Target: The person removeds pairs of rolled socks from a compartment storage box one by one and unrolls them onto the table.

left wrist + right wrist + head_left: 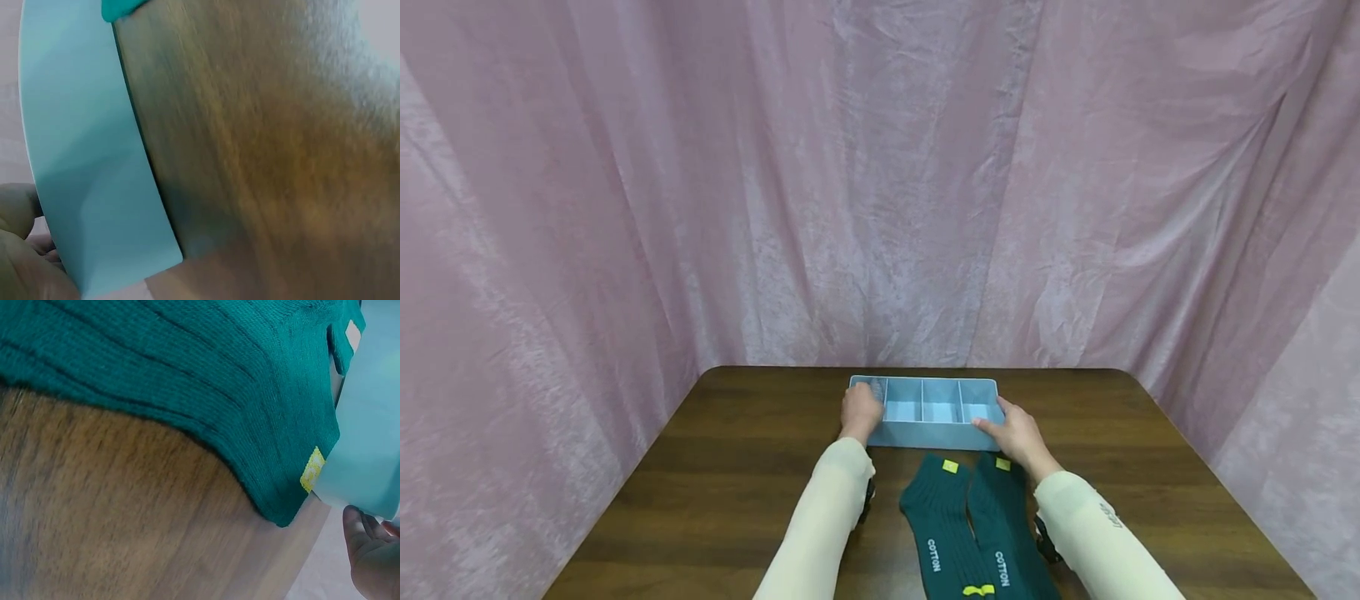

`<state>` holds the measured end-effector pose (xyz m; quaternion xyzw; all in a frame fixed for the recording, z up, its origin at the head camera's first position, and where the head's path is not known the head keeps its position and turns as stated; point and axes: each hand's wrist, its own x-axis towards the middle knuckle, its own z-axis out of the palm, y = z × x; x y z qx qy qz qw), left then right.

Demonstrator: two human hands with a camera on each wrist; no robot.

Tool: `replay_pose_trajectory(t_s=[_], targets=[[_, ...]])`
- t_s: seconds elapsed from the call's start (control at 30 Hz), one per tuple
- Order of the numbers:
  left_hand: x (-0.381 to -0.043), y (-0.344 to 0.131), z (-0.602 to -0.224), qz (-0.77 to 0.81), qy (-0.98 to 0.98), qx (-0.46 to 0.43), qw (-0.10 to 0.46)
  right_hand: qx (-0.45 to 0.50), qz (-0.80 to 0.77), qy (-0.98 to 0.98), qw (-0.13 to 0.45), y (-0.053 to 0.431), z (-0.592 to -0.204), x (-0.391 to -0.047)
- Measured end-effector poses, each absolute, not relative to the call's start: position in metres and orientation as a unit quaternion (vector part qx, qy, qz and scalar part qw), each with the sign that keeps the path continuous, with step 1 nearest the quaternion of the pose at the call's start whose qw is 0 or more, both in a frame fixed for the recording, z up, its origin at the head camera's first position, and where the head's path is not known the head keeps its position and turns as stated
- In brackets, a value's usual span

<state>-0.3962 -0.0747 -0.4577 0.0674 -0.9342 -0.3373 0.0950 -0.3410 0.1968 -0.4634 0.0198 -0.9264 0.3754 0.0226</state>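
A light blue storage box (934, 435) with a row of several open compartments sits near the table's far edge. My left hand (861, 410) grips its left end, fingers at the rim of the leftmost compartment. A greyish patch shows in that compartment, too small to make out. On the right end, my right hand (1017, 433) holds the box, thumb at the front rim and fingers around the side wall. In front of the box lies a pair of dark green ribbed socks (942, 521) with yellow toe marks and "COTTON" lettering. The right wrist view shows a sock (275, 425) against the box's front.
The brown wooden table (760, 467) has rounded far corners. Behind it and at both sides hang pink velvet curtains (880, 208). My right forearm lies close beside the right sock.
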Motion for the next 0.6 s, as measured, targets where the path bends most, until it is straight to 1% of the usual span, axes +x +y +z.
replay_pose_trajectory(t_s=[0.13,0.27,0.33,0.4,0.47,0.6], targets=[[-0.396,-0.076,-0.460,-0.388,-0.908,0.069,0.145,0.020,0.374,-0.927,0.021,0.196,-0.463,-0.341],[-0.396,-0.078,-0.458,-0.446,-0.874,0.075,0.177,0.022,0.371,-0.928,0.017,0.196,-0.464,-0.341],[-0.397,-0.080,-0.453,-0.477,-0.856,0.081,0.183,0.025,0.371,-0.928,0.017,0.195,-0.464,-0.341],[-0.399,-0.084,-0.444,-0.507,-0.840,0.084,0.173,0.026,0.372,-0.928,0.018,0.195,-0.462,-0.342],[-0.401,-0.089,-0.435,-0.544,-0.822,0.083,0.150,0.027,0.372,-0.928,0.017,0.195,-0.461,-0.342],[-0.402,-0.098,-0.422,-0.610,-0.785,0.067,0.088,0.027,0.364,-0.931,0.010,0.197,-0.461,-0.341]])
